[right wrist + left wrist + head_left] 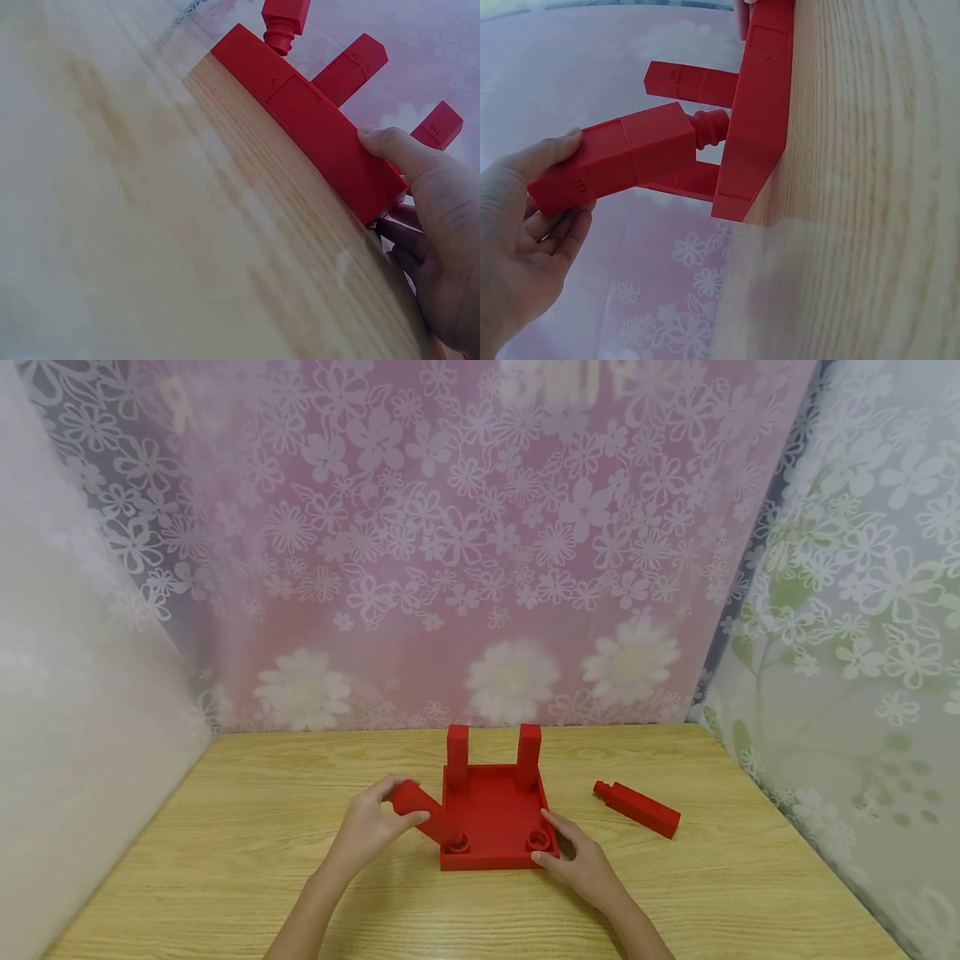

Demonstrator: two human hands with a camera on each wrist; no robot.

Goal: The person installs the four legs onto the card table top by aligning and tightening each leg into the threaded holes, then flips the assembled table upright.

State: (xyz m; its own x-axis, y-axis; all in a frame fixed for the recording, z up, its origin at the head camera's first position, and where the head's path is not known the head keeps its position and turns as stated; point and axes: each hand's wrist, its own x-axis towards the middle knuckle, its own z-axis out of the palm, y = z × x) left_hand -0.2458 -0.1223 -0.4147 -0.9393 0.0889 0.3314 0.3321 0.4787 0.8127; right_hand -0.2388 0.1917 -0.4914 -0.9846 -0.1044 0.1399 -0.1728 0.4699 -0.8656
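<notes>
A red square tray-like base (495,814) lies on the table with its rimmed inner side up. Two red legs stand upright in its far corners; both near corners have round sockets. My left hand (373,820) grips a third red leg (615,154) by its plain end, tilted, its threaded end pointing down at the near left socket (457,843). In the left wrist view that thread sits just over the base's rim. My right hand (585,864) holds the base at its near right corner, thumb on the front wall and fingers along the right side.
A loose red leg (641,810) with a threaded end lies on the wooden table (300,793) right of the base. Flowered curtains (480,543) hang behind the table and at both sides.
</notes>
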